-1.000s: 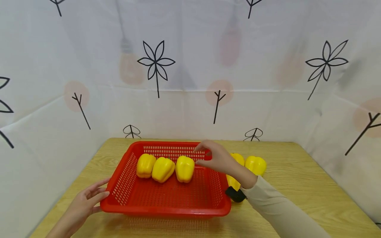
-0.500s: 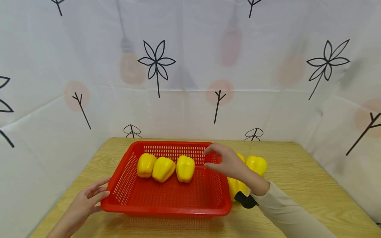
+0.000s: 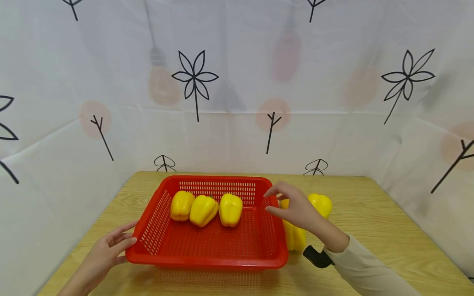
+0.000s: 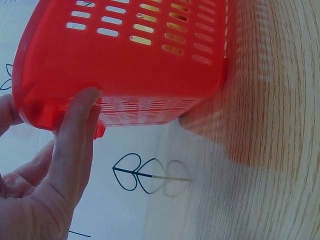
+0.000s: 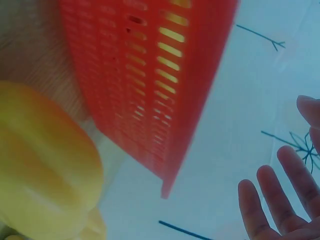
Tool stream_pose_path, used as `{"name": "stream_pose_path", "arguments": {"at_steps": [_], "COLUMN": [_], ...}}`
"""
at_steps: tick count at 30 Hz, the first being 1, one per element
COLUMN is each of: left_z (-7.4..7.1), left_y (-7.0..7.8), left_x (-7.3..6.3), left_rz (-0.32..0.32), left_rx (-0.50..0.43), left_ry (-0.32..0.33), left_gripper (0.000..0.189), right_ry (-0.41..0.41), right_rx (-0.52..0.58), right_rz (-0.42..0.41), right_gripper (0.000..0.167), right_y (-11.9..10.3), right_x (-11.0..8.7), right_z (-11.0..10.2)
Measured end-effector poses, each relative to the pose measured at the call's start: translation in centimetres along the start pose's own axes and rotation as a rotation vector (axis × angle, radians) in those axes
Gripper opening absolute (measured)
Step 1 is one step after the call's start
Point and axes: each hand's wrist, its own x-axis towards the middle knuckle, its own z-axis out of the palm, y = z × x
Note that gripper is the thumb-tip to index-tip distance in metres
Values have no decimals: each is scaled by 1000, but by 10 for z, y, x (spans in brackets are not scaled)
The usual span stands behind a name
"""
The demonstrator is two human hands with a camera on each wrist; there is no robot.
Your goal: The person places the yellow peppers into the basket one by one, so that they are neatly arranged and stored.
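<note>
A red perforated plastic basket (image 3: 218, 262) stands on the table with three yellow bell peppers in a row inside: a left one (image 3: 182, 206), a middle one (image 3: 203, 211) and a right one (image 3: 230, 210). My left hand (image 3: 105, 248) grips the basket's left front rim between thumb and fingers, seen close up in the left wrist view. Over the right rim hovers my right hand (image 3: 296, 207), fingers loosely bent and nothing between them. Outside the basket, a yellow bell pepper (image 3: 294, 239) lies by its right wall, partly hidden. Another bell pepper (image 3: 321, 204) sits behind my right wrist.
The wooden table (image 3: 377, 230) extends to the right of the peppers. White patterned cloth (image 3: 237, 139) hangs along the back and both sides. A black camera mount (image 3: 318, 257) is strapped at my right wrist.
My right hand has moved right, from near the third pepper inside the basket to over the right rim. My left hand and the peppers in the basket stay put.
</note>
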Motion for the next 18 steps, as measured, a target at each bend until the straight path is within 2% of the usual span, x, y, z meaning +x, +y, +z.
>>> {"name": "stream_pose_path", "arguments": {"at_steps": [18], "left_z": [1], "left_y": [2], "left_x": [-1], "left_rz": [-6], "left_rx": [5], "left_ry": [7], "left_gripper": [65], "right_ry": [67], "right_rx": [-60], "right_rz": [-6], "right_gripper": [31], "right_y": [22], "right_x": [-29], "right_z": [-3]}}
